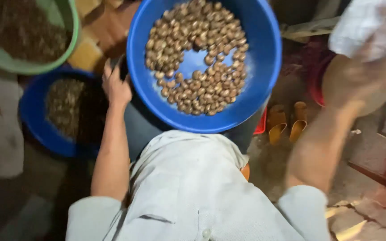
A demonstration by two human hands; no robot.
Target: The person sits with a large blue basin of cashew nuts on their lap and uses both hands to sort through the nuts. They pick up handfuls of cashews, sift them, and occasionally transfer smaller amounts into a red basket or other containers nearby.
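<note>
At centre, on the lap: blue basin (pixel 264 67) of brown nuts (pixel 197 58). Left hand (pixel 116 85) at its left rim, grip clamped on a dark object (pixel 123 68). Right hand (pixel 358 76) raised, blurred, closed on white cloth (pixel 362 24).

**Nuts in a blue basin, one hand raised**

A blue basin (pixel 264 67) rests on the person's lap, with brown nuts (pixel 197 58) spread across its bottom. The left hand (pixel 116 85) touches the basin's left edge. The right hand (pixel 358 78), blurred, is raised beside a white bag (pixel 358 27). To the left, a green basin (pixel 73 31) and a second blue basin (pixel 32 120) hold darker shells. Yellow sandals (pixel 287 125) lie on the floor.
</note>
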